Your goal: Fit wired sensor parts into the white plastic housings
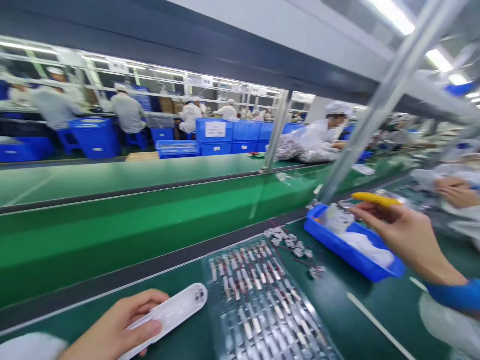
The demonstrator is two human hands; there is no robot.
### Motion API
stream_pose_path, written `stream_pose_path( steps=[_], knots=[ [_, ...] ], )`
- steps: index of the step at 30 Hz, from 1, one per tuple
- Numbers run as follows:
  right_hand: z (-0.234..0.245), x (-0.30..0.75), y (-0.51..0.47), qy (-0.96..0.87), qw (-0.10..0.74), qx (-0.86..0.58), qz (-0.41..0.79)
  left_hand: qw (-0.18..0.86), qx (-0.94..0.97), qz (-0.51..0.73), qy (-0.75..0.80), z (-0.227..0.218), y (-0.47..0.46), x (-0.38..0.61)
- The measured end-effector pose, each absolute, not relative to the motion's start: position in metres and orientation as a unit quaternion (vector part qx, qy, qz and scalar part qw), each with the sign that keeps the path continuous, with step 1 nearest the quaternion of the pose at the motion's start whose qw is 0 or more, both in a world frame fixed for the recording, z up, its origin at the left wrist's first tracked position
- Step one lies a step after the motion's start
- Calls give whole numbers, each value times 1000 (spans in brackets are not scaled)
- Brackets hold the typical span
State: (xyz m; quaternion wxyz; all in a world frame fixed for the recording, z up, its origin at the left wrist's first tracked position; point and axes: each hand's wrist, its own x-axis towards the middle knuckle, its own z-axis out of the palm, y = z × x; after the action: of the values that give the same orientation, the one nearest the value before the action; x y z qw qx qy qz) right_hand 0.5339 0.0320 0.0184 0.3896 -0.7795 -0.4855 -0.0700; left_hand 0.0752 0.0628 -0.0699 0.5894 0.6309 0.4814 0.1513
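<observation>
My left hand (122, 320) grips a long white plastic shell (183, 305) with a rounded end, tilted up to the right over the green bench. Its inside faces up and small dark details show near the tip. In my right hand (412, 240) is a slim yellow tool (377, 199), held between thumb and fingers; its exact kind cannot be made out. That hand is above the right end of a blue bin (347, 256), which holds white bags. Between my hands lies a clear blister tray (221, 330) with rows of small silvery parts with red wires.
Several small white parts with wires (290, 242) lie behind the tray. A thin white strip (378, 325) is on the bench at right. A metal post (375, 105) rises behind the bin. Across the green divider (131, 240), a co-worker (318, 135) leans over silvery bags.
</observation>
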Motion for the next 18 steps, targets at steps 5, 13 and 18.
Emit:
stream_pose_path(
  steps=[5,13,18],
  knots=[
    [-11,346,32,-836,293,-442,138,612,600,172,487,-42,39,55],
    [-70,176,22,-883,157,-378,228,507,584,256,579,-48,1,-23],
    [-99,145,45,-857,202,-440,179,273,551,340,711,-46,-15,-129]
  ],
)
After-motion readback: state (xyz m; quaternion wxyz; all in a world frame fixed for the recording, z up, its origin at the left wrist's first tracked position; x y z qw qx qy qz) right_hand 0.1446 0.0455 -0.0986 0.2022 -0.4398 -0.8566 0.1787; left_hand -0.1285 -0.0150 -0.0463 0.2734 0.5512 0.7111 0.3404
